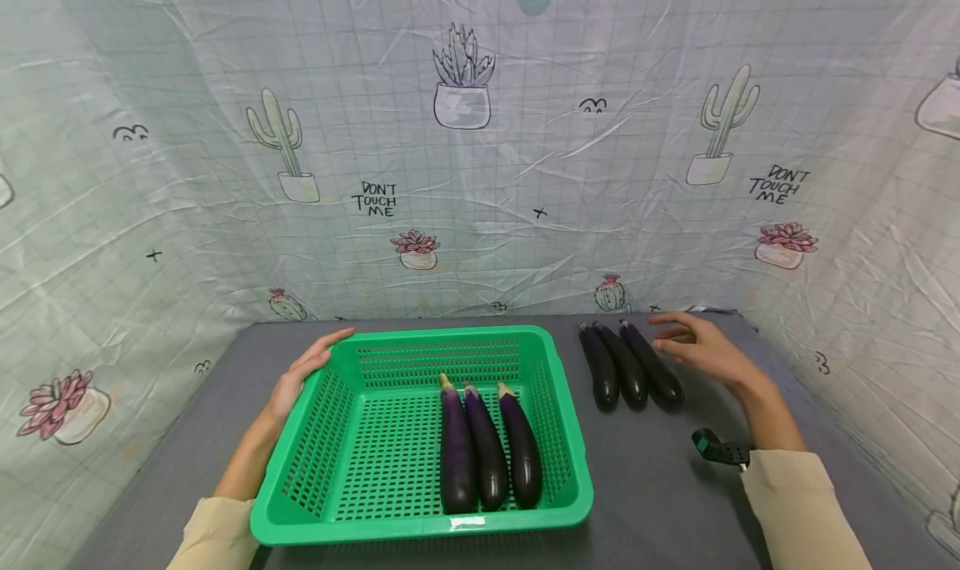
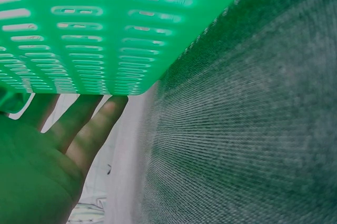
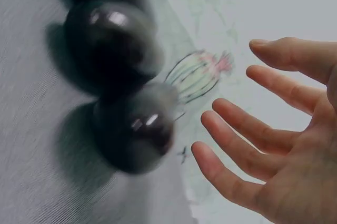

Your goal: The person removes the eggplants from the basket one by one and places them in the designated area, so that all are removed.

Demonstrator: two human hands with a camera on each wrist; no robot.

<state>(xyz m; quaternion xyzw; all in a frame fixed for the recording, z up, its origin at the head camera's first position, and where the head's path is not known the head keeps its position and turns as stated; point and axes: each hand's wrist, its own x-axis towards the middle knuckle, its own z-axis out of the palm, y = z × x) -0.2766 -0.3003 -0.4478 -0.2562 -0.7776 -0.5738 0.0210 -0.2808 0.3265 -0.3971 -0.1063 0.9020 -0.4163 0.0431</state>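
Note:
A green basket [image 1: 348,516] holds three dark purple eggplants, the left one [image 1: 457,453], the middle one [image 1: 487,449] and the right one [image 1: 522,453]. My left hand [image 1: 295,378] lies along the basket's far left edge; its fairly straight fingers [image 2: 97,126] touch the outer wall. To the right of the basket, three more eggplants lie side by side on the table: a left one [image 1: 600,370], a middle one [image 1: 626,370] and a right one [image 1: 652,366]. Beside the right one hovers my right hand [image 1: 701,349], fingers spread and loosely bent, holding nothing.
A dark grey table [image 1: 652,503] carries everything. Behind and at both sides hangs a pale plastic curtain [image 1: 510,170] printed with potted cacti and lettering. A black strap [image 1: 720,449] sits on my right wrist above the cream sleeve [image 1: 802,503].

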